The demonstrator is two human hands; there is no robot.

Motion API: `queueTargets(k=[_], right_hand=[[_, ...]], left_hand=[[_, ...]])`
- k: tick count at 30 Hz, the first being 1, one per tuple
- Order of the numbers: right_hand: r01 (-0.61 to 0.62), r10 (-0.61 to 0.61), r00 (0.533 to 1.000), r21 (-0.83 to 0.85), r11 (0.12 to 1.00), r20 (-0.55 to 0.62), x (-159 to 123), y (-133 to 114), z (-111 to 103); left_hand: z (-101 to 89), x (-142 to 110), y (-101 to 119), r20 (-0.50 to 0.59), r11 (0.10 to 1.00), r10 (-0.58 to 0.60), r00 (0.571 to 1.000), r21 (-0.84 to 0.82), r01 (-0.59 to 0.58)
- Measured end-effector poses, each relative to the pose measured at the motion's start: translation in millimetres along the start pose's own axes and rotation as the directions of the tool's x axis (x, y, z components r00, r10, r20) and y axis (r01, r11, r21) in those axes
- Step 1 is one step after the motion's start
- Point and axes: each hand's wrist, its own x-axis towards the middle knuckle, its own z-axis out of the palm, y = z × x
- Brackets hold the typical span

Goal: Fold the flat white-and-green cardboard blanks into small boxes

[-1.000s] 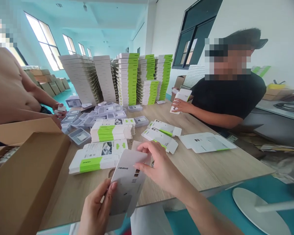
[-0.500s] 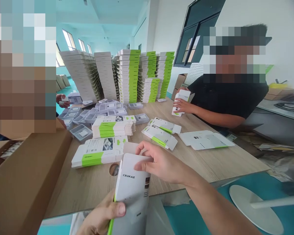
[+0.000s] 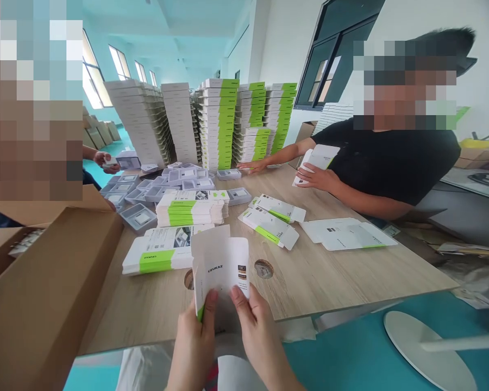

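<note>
Carton [image 3: 222, 266] held at six o'clock between my left hand [image 3: 193, 342] and right hand [image 3: 261, 339]; pinching too hard could crease it.

Cardboard box [image 3: 44, 288] left of table [image 3: 342, 277]; carton stacks [image 3: 220, 125] behind, trays [image 3: 183, 179] before them.

"CEUKAZ" printed in small black capitals on the white carton [image 3: 219, 266] at lower centre of the frame; same word on the green band of the carton stack [image 3: 155, 262] just left.
</note>
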Motion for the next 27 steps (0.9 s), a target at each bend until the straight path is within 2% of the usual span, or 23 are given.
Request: queueTargets(k=[3, 6, 9, 13, 16, 18, 20, 22, 25, 27], right_hand=[[0.031, -0.031, 0.999, -0.046, 0.998, -0.016, 4.2, -3.2, -4.4], [0.082, -0.082, 0.995, -0.013, 0.997, 0.055, 7.5, -11.3, -15.2], [0.236, -0.234, 0.968, -0.006, 0.972, 0.09, 11.7, -16.0, -26.6], [0.494, -0.493, 0.869, -0.152, 0.856, 0.043, 22.9, -14.6, -40.0], [0.59, -0.588, 0.805, -0.225, 0.776, 0.081, 30.8, -17.2, -48.6], [0.63, -0.626, 0.773, -0.224, 0.744, 0.097, 33.7, -22.2, -53.5], [0.655, -0.652, 0.752, -0.218, 0.724, 0.093, 35.5, -27.7, -57.6], [0.664, -0.666, 0.743, -0.208, 0.718, 0.072, 37.4, -30.9, -60.4], [0.668, -0.677, 0.736, -0.162, 0.726, 0.001, 41.0, -27.3, -60.0], [0.658, -0.67, 0.738, -0.137, 0.74, -0.078, 43.2, -19.6, -56.8]], left_hand=[[6.5, 3.3, -6.4, -0.077, 0.992, 0.023, 0.997, -0.124, -0.033], [6.1, 9.3, -8.0, -0.191, 0.941, 0.184, 0.964, -0.25, -0.229], [1.3, 17.4, -9.2, -0.224, 0.874, 0.399, 0.889, -0.2, -0.442], [-8.2, 33.7, -10.4, -0.121, 0.77, 0.62, 0.775, -0.093, -0.631], [-16.1, 45.3, -6.9, -0.043, 0.653, 0.755, 0.654, -0.029, -0.757], [-19.6, 48.9, -4.0, -0.004, 0.617, 0.787, 0.617, -0.032, -0.786], [-19.8, 49.2, -3.4, -0.024, 0.642, 0.765, 0.644, -0.043, -0.765], [-15.8, 47.6, -6.0, -0.118, 0.714, 0.69, 0.714, -0.055, -0.698], [-4.2, 44.8, -12.5, -0.239, 0.819, 0.516, 0.822, -0.143, -0.556], [3.5, 43.9, -15.0, -0.252, 0.823, 0.47, 0.846, -0.223, -0.523]])
